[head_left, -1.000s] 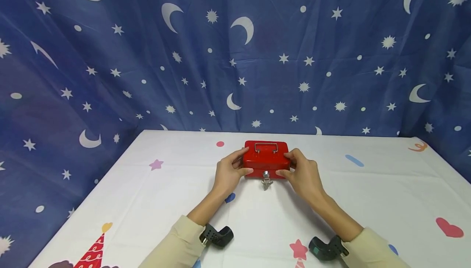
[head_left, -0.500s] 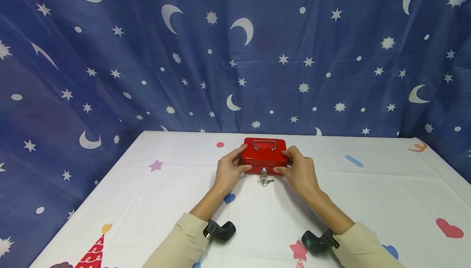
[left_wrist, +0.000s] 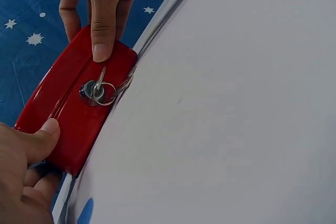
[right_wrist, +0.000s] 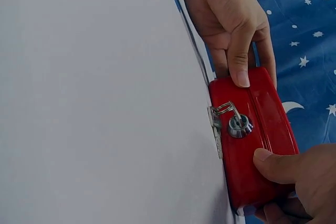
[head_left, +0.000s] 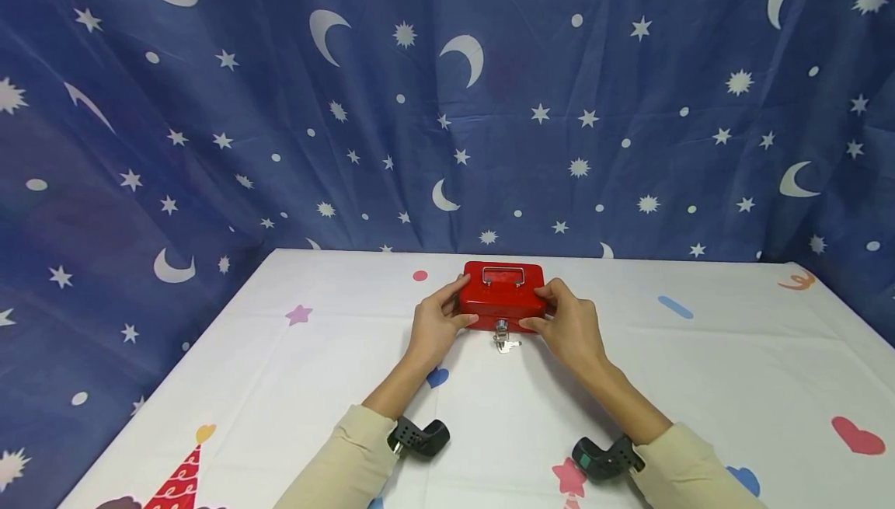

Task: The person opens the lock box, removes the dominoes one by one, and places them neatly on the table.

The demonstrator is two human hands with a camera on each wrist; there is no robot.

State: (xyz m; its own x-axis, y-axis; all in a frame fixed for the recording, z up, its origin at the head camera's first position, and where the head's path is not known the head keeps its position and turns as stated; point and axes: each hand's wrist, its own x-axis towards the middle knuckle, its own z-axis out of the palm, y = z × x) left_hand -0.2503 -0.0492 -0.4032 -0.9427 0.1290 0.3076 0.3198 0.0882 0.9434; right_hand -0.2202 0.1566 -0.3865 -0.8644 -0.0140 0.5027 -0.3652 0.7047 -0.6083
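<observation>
A small red metal cash box (head_left: pixel 502 308) stands near the far edge of the table, its lid down and its wire handle (head_left: pixel 503 269) lying on top. My left hand (head_left: pixel 433 330) grips its left end, thumb on the front face. At the right end my right hand (head_left: pixel 572 329) holds it the same way, with the thumb on the front and fingers round the side. Between the thumbs, a key sits in the round lock (left_wrist: pixel 92 93). From its ring (right_wrist: pixel 226 107) a second key (right_wrist: pixel 216 132) hangs in front of the box.
The white tablecloth (head_left: pixel 336 385) has printed stars, hearts and a party hat. Behind the table hangs a blue curtain (head_left: pixel 391 105) with moons and stars. Each wrist wears a black camera mount, such as the left one (head_left: pixel 419 437).
Both hands have shifted the box slightly back and to the left over the first half second, then it stays nearly still. The hanging keys have swung.
</observation>
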